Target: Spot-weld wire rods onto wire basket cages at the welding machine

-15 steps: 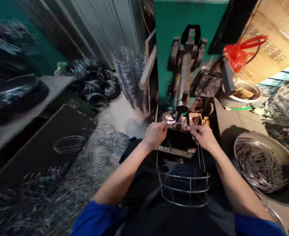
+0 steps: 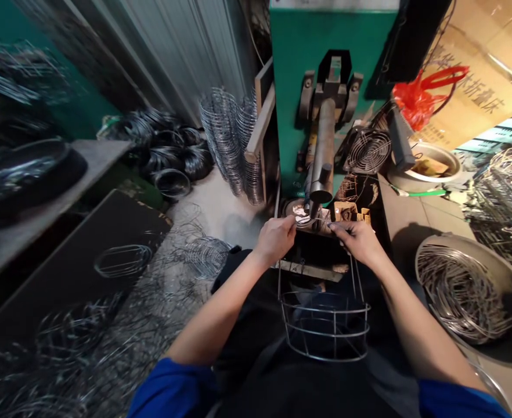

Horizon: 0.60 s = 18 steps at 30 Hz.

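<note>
A round wire cage (image 2: 325, 325) hangs in front of my lap, its long upright wires reaching up to the green welding machine (image 2: 299, 46). My left hand (image 2: 276, 239) is closed in a pinch on the cage's top wire, just below the machine's dark electrode arm (image 2: 321, 157). My right hand (image 2: 358, 241) grips the same wire end from the right side, fingers closed. Both hands hold the wire against the lower die (image 2: 302, 213) under the electrode tip.
A round tray of bent wire pieces (image 2: 460, 290) lies at my right. Finished wire cages (image 2: 232, 139) stand stacked by the corrugated wall. Loose wire rings (image 2: 123, 261) lie on a dark board at left. A small fan (image 2: 369, 151) and a red bag (image 2: 421, 96) sit beside the machine.
The view has shifted slightly. Both hands stay pinched on the wire at the die; the cage hangs in almost the same place.
</note>
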Each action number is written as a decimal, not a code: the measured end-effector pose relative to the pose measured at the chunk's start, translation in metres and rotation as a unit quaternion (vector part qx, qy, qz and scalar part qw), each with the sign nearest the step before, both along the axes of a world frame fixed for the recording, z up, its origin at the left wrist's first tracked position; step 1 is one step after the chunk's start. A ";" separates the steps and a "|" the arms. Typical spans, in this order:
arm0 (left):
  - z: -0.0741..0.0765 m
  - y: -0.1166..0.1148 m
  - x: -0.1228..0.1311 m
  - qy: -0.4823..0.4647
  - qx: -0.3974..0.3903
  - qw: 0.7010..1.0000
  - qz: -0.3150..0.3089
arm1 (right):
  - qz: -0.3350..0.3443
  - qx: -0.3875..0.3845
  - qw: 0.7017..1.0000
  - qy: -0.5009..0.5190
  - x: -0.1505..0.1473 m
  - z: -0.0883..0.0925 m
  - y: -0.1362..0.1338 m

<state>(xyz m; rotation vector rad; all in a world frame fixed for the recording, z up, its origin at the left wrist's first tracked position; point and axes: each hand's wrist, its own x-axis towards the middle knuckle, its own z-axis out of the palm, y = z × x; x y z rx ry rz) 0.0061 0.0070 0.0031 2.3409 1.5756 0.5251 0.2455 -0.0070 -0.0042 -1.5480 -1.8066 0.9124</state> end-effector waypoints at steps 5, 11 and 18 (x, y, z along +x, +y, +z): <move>-0.001 0.000 0.001 0.012 0.004 1.000 -0.004 | -0.008 0.025 0.999 -0.021 0.000 -0.002 0.003; -0.003 -0.001 0.001 0.008 0.006 1.000 0.000 | -0.004 0.038 0.999 -0.024 0.002 -0.006 0.004; -0.004 -0.001 0.002 0.017 0.008 1.000 -0.002 | -0.011 0.036 0.999 -0.035 0.002 -0.008 0.005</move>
